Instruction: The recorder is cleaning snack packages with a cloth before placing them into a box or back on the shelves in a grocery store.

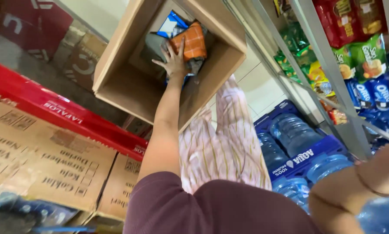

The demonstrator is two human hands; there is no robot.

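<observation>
**Arm deep in the carton, packets stacked loose at the bottom**

Closest thing to me is my own maroon sleeve (211, 208), filling the bottom of the view, with my right forearm (354, 190) bent across the near right corner. That right hand is out of view, so can't say what it's doing.

My left hand (173, 60) is stretched way out into an open cardboard box (129, 82) on the floor, further away and a bit left of centre. Fingers are spread wide and laid flat over an orange checked packet (194, 41) that sits against the far wall of the box. There's a blue and white packet (170, 25) tucked behind it and something grey next to it that I can't make out.

What could go wrong, as I see it:

- A flat, splayed palm isn't a grip. If I lift like this, the orange packet will probably slide off and drop back in.
- I'm leaning far over with one arm fully extended. Lean any harder on the box wall and it may fold or skid.
- The crate of big water bottles (298, 143) sits right beside my legs (224, 143) on the near right, so a stumble lands me in those.
- The snack shelf (333, 86) on the far right is tight to me too; the elbow could clip the bags.
</observation>
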